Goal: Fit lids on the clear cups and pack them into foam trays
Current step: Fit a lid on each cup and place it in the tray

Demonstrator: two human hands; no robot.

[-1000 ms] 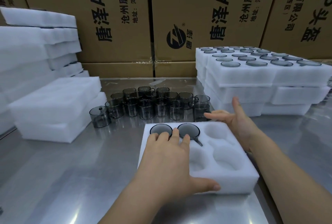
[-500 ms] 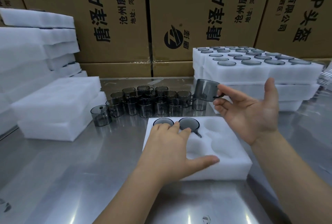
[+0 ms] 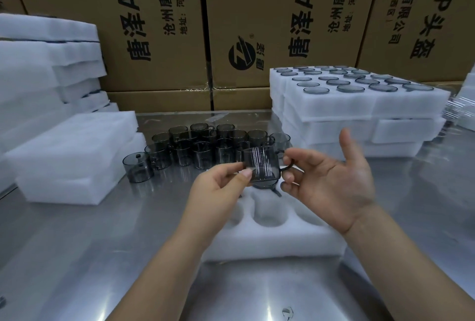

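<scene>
A smoky clear cup (image 3: 261, 164) with a dark handle hangs in the air over the white foam tray (image 3: 272, 241). My right hand (image 3: 331, 187) pinches its handle with thumb and forefinger. My left hand (image 3: 218, 189) grips the cup's left side. Below the cup, one packed cup (image 3: 264, 186) shows in the tray's far row; my hands hide the rest of that row. The nearer pockets hold nothing. A cluster of several loose cups (image 3: 205, 145) stands on the steel table behind the tray.
Stacked foam trays filled with lidded cups (image 3: 359, 104) rise at the right. Foam blocks (image 3: 72, 156) and taller foam stacks (image 3: 38, 63) stand at the left. Cardboard boxes (image 3: 257, 25) wall off the back. Bare steel table (image 3: 77, 256) lies near me.
My right hand brought the cup down and toward the middle over the tray. My left hand lifted off the tray and took hold of the cup's side.
</scene>
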